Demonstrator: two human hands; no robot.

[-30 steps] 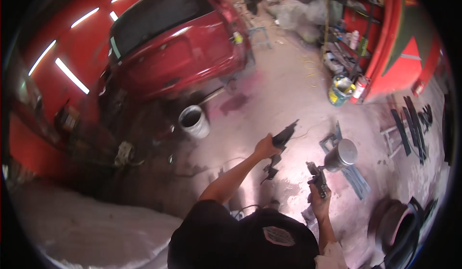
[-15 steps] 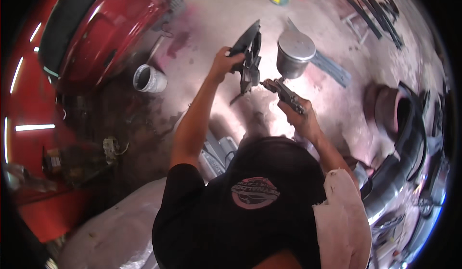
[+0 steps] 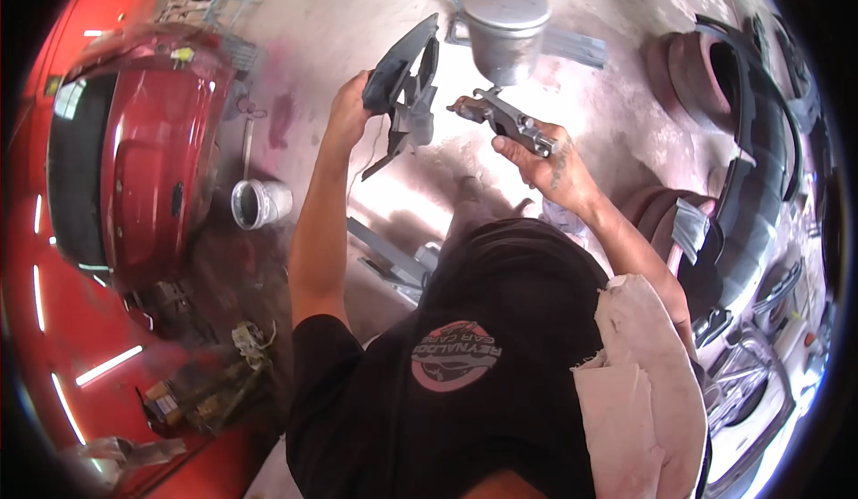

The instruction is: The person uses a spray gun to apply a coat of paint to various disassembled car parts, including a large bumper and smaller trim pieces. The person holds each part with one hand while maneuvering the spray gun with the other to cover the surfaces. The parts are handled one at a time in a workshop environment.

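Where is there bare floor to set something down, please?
In view, bare floor shows between the red car and the left hand, beyond the pale bucket. The right side is crowded: tyre-like rings and long dark panels.

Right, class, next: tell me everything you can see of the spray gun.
The spray gun looks metallic, its body grey and silver with a brownish nozzle. A large, dull-silver cylindrical cup, closed by a round lid, is mounted on it. The right hand grips its handle; whether a finger presses the trigger cannot be made out. The nozzle points leftward toward the dark part in the left hand, a gap showing between.
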